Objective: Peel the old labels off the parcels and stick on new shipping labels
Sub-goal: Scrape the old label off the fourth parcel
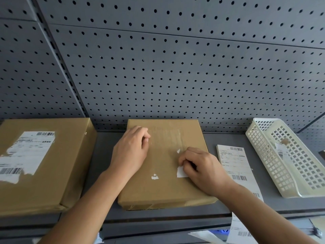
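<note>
Pegboard (175, 76): dark grey, regular grid of black round holes. Middle parcel (163, 189) and left parcel (66, 164): plain brown cardboard; label scrap (182, 172) white, old label (26, 154) white with black barcodes and text (new label strip (233, 161) likewise). Basket (263, 155): cream, square lattice cut-outs.

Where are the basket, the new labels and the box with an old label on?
basket (263, 155): head view, on its left wall.
new labels (232, 161): head view, on the top sheet.
left box (58, 169): head view, on bare cardboard beside its old label.
</note>
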The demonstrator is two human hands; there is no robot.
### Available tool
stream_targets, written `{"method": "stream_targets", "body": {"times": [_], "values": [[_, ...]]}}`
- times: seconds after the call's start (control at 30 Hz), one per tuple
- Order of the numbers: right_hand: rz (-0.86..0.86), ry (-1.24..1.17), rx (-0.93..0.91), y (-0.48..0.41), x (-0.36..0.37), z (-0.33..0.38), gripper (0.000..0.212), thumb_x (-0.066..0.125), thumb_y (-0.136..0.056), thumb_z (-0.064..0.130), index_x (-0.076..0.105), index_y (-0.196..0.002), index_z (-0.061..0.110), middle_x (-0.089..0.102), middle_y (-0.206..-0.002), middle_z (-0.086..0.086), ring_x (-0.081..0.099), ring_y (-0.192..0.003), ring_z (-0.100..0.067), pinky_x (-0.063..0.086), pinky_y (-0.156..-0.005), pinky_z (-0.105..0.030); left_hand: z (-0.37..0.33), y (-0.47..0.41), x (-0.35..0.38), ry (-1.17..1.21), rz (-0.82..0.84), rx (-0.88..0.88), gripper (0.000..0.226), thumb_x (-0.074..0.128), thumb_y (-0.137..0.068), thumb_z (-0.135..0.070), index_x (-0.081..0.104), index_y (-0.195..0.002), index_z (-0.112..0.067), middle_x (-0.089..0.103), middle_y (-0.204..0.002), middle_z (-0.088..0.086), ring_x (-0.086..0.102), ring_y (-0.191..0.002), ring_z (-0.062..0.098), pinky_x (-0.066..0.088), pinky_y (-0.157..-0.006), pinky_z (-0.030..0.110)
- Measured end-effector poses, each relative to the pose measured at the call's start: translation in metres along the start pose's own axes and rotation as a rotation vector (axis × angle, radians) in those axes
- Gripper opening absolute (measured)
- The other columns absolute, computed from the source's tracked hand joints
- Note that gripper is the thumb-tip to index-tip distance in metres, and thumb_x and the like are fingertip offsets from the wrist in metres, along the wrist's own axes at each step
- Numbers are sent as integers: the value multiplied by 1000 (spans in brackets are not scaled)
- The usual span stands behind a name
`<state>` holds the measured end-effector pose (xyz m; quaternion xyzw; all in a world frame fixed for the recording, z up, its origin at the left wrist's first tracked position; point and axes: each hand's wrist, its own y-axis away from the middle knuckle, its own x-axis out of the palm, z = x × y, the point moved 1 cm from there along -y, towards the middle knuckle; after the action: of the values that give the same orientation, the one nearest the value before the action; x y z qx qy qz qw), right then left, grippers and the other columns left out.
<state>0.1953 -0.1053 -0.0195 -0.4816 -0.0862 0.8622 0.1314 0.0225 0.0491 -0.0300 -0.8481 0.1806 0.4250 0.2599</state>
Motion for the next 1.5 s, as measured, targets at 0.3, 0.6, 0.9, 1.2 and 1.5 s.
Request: {"method": "stream_targets", "body": {"times": [0.3,0.6,0.9,1.2,1.5], "values": [[52,-42,-20,3,-8,-1,19,53,-85,21,68,-95,29,58,-94,18,57,-75,-2,48,-68,-21,2,0,1,7,-5,11,6,56,-97,-17,58,-99,-23,61,-121,-14,54,-111,7,40,-68,27],[64,-147,-22,12,-21,-7,14,64,-84,10,66,-94,20,55,-94,11,57,-75,-12,45,-71,-17,1,0,0,10,-8,15,6,58,-96,-16,59,-99,-22,62,-120,-13,55,-110,8,39,-68,26],[123,46,-140,8,-15,-9,18,52,-99,26,70,-98,22,54,-99,7,58,-81,-13,52,-72,-33,1,-1,-1,11,-6,26,6,57,-96,-16,59,-99,-21,62,-121,-13,55,-112,10,43,-69,28],[25,-238,163,10,-33,-17,14,58,-99,13,62,-95,25,63,-88,14,62,-86,-14,44,-73,-16,3,-1,0,5,0,39,5,59,-96,-16,60,-99,-20,63,-123,-10,57,-113,12,44,-70,28],[-35,-386,252,10,-36,-14,12,67,-91,37,64,-91,26,69,-83,3,63,-77,-22,51,-72,-39,-1,0,-3,-3,7,32,6,59,-96,-16,59,-99,-21,63,-121,-11,57,-112,12,47,-70,30]]}}
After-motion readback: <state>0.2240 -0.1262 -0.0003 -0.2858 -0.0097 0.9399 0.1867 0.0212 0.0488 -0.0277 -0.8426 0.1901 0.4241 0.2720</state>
